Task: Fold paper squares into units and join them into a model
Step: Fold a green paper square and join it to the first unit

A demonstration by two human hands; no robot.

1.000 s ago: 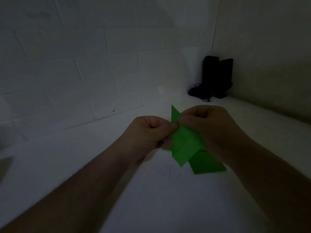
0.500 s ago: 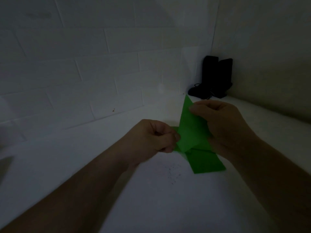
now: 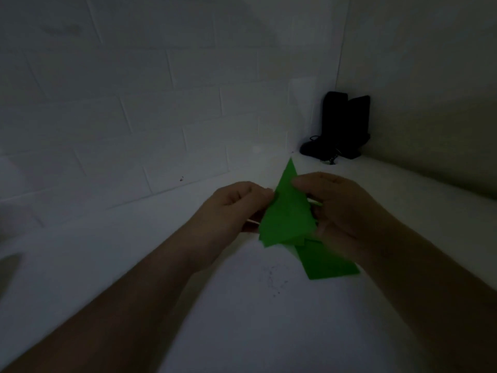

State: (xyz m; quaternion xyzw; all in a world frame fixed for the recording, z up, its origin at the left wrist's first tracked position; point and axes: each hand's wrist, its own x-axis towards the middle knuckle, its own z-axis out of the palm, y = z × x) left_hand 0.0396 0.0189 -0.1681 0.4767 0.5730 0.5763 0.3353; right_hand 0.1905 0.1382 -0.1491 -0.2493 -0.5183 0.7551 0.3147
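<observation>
Holding the green paper unit [image 3: 286, 211] up off the desk [image 3: 269, 319], you keep it between both hands so its folds face you and stay free to work. Your left hand [image 3: 239, 203] pinches the unit's left edge with curled fingers, which steadies it, while your right hand [image 3: 341, 205] curls round the right side, thumb on the front near the upper point, probably to press or open a flap there. The unit stands roughly upright, its narrow tip pointing to the far wall.

A second green piece [image 3: 328, 262] lies flat on the desk just below and to the right of the held one, partly hidden by your right wrist; it looks parked there within easy reach for joining. Whether the two pieces touch, the dim light does not let you tell. Some dark gear [image 3: 341, 125] sits in the far right corner, well apart from the work.
</observation>
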